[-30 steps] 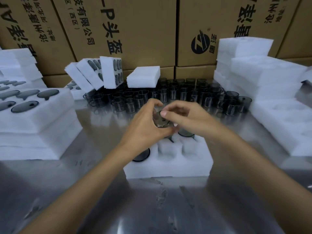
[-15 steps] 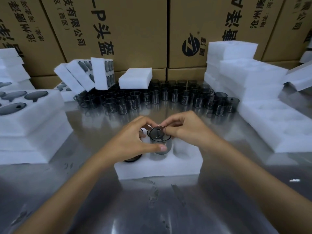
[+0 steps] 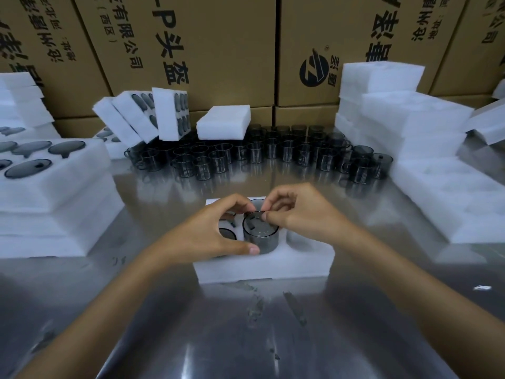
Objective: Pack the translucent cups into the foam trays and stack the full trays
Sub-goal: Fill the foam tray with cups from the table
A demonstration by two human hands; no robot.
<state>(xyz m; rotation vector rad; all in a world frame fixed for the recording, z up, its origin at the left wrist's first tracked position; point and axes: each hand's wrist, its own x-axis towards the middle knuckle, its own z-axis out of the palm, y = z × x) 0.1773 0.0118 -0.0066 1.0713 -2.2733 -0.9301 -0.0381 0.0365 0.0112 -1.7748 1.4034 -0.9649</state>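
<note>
Since the earlier frame the smoky translucent plastic cup [image 3: 261, 232] has dropped partway into a middle pocket of the white foam tray [image 3: 263, 265]. Left hand [image 3: 210, 232] and right hand [image 3: 303, 214] pinch its rim and wall. Step: seating. Next, probably press it down flush.
</note>
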